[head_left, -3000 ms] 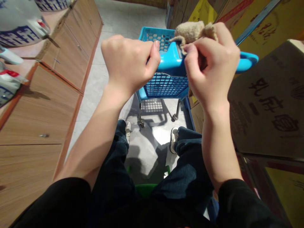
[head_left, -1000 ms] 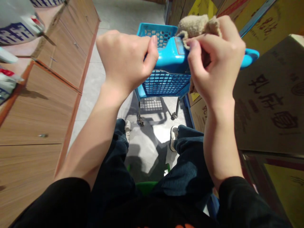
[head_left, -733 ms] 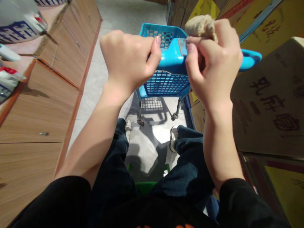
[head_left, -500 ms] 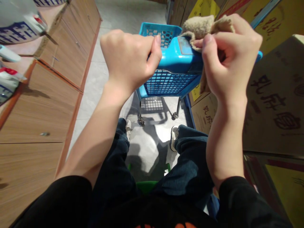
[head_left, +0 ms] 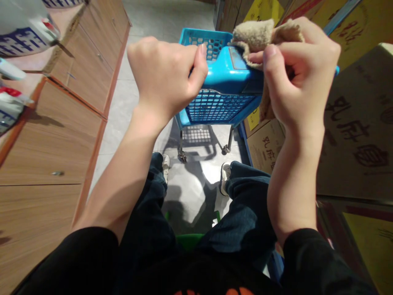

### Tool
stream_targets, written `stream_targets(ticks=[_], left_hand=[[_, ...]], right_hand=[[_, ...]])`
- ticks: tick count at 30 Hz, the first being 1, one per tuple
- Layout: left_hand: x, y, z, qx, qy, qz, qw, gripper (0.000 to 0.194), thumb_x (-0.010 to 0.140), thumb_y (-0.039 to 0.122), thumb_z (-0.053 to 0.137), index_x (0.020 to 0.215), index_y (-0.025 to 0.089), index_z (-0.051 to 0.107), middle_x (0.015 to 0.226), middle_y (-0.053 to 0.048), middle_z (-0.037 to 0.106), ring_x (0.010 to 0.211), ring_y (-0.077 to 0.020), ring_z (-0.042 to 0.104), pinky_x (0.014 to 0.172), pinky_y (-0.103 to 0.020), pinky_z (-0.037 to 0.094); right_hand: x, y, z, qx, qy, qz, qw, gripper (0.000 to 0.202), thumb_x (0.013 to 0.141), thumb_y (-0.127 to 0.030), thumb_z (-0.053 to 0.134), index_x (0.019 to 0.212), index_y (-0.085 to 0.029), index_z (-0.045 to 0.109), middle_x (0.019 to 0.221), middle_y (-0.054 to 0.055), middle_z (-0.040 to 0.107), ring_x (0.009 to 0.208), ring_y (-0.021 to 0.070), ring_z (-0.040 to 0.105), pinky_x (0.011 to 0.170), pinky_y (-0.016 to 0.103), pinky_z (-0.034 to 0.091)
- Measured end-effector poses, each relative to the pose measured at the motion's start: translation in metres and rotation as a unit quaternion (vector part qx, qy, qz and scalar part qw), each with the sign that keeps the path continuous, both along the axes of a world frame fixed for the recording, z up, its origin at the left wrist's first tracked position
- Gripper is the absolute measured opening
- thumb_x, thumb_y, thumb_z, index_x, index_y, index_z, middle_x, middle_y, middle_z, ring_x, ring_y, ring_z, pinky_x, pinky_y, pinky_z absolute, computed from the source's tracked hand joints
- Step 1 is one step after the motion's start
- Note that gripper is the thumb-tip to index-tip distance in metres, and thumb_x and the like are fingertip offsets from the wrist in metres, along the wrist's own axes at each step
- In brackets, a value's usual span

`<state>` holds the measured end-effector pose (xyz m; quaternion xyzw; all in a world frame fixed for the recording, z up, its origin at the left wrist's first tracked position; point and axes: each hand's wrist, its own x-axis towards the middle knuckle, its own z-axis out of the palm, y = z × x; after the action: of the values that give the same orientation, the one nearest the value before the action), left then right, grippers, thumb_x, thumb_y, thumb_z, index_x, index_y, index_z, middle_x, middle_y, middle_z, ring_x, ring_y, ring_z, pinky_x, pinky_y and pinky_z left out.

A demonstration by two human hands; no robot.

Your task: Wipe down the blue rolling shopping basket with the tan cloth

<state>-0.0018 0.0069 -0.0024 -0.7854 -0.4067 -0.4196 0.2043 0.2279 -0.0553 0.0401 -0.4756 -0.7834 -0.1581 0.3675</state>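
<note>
A blue shopping cart with a mesh basket stands in front of me, its blue handle running between my hands. My left hand is closed in a fist around the left part of the handle, thumb on the right side. A beige cloth is pinched in my right hand and lies against the handle's right part, one end hanging below. Part of the handle under the cloth and fingers is hidden.
Wooden cabinets line the left, with packages on top. Cardboard boxes are stacked at the right, some with yellow labels. My legs and shoes are below the cart on the tiled floor.
My right hand and the cloth have shifted very slightly along the handle. My left hand keeps its grip, a touch further left.
</note>
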Motion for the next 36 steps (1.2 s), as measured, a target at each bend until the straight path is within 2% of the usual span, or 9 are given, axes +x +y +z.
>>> stream_targets(ticks=[6, 9, 14, 18, 21, 25, 29, 32, 36], left_hand=[[-0.002, 0.006, -0.003, 0.021, 0.016, -0.013, 1.000, 0.055, 0.108, 0.042, 0.034, 0.071, 0.023, 0.070, 0.053, -0.002, 0.044, 0.054, -0.0194, 0.009, 0.066, -0.040, 0.007], [-0.001, 0.004, -0.002, -0.001, 0.026, 0.008, 1.000, 0.055, 0.107, 0.043, 0.033, 0.075, 0.022, 0.072, 0.055, -0.002, 0.045, 0.055, -0.0192, 0.008, 0.066, -0.040, 0.007], [-0.001, 0.004, -0.001, -0.019, 0.029, 0.028, 0.999, 0.055, 0.107, 0.046, 0.032, 0.077, 0.023, 0.073, 0.056, -0.001, 0.043, 0.056, -0.0197, 0.008, 0.066, -0.040, 0.007], [-0.003, 0.006, -0.003, -0.013, 0.024, 0.006, 1.000, 0.053, 0.107, 0.045, 0.035, 0.075, 0.024, 0.072, 0.055, -0.001, 0.043, 0.056, -0.0205, 0.011, 0.067, -0.040, 0.005], [-0.004, 0.008, -0.004, 0.016, 0.019, -0.006, 1.000, 0.051, 0.107, 0.044, 0.038, 0.073, 0.024, 0.070, 0.055, -0.001, 0.044, 0.056, -0.0210, 0.012, 0.067, -0.040, 0.004], [-0.002, 0.007, -0.004, 0.041, 0.019, -0.001, 0.999, 0.050, 0.107, 0.041, 0.038, 0.073, 0.023, 0.070, 0.054, -0.001, 0.044, 0.056, -0.0207, 0.009, 0.067, -0.040, 0.004], [-0.001, 0.005, -0.003, 0.020, 0.024, 0.008, 0.999, 0.052, 0.106, 0.042, 0.036, 0.072, 0.023, 0.070, 0.054, -0.001, 0.042, 0.056, -0.0195, 0.008, 0.066, -0.040, 0.006], [-0.001, 0.005, -0.002, -0.002, 0.013, 0.009, 1.000, 0.053, 0.106, 0.045, 0.036, 0.070, 0.023, 0.068, 0.054, -0.002, 0.041, 0.056, -0.0191, 0.008, 0.067, -0.040, 0.006], [-0.001, 0.004, -0.002, -0.018, 0.005, 0.008, 1.000, 0.053, 0.106, 0.045, 0.036, 0.071, 0.023, 0.070, 0.055, -0.002, 0.041, 0.057, -0.0192, 0.007, 0.068, -0.040, 0.005]], right_hand=[[-0.010, 0.006, -0.009, 0.004, 0.012, -0.108, 0.994, 0.032, 0.103, -0.046, 0.049, 0.094, -0.029, 0.075, 0.106, 0.012, 0.065, 0.105, 0.0358, 0.061, 0.089, 0.052, 0.048], [-0.028, -0.003, -0.009, -0.012, -0.021, -0.048, 0.999, 0.031, 0.104, -0.044, 0.044, 0.105, -0.036, 0.073, 0.115, 0.010, 0.065, 0.112, 0.0349, 0.060, 0.094, 0.053, 0.049], [-0.011, -0.002, 0.000, -0.015, -0.009, 0.021, 1.000, 0.042, 0.107, -0.047, 0.041, 0.086, -0.030, 0.074, 0.093, 0.008, 0.063, 0.097, 0.0306, 0.063, 0.085, 0.047, 0.051], [0.005, 0.007, -0.002, 0.007, 0.013, -0.072, 0.997, 0.031, 0.102, -0.040, 0.052, 0.087, -0.027, 0.076, 0.092, 0.009, 0.063, 0.094, 0.0309, 0.063, 0.086, 0.048, 0.050], [-0.007, 0.006, -0.008, 0.019, -0.010, -0.115, 0.993, 0.030, 0.099, -0.033, 0.052, 0.102, -0.020, 0.079, 0.107, 0.015, 0.067, 0.103, 0.0348, 0.064, 0.086, 0.050, 0.050], [-0.023, -0.002, -0.008, -0.001, -0.036, -0.035, 0.999, 0.034, 0.103, -0.041, 0.046, 0.112, -0.029, 0.077, 0.117, 0.012, 0.066, 0.110, 0.0345, 0.062, 0.093, 0.053, 0.051], [-0.005, -0.001, 0.000, -0.024, -0.004, 0.013, 1.000, 0.042, 0.107, -0.048, 0.039, 0.094, -0.032, 0.076, 0.094, 0.008, 0.062, 0.099, 0.0311, 0.061, 0.087, 0.048, 0.050], [0.011, 0.005, 0.001, -0.022, 0.006, -0.065, 0.998, 0.047, 0.106, -0.049, 0.042, 0.083, -0.025, 0.075, 0.086, 0.008, 0.057, 0.090, 0.0291, 0.060, 0.083, 0.047, 0.048], [-0.003, 0.005, -0.006, -0.014, 0.006, -0.142, 0.990, 0.032, 0.103, -0.043, 0.049, 0.099, -0.024, 0.075, 0.107, 0.013, 0.061, 0.105, 0.0349, 0.061, 0.089, 0.052, 0.047]])
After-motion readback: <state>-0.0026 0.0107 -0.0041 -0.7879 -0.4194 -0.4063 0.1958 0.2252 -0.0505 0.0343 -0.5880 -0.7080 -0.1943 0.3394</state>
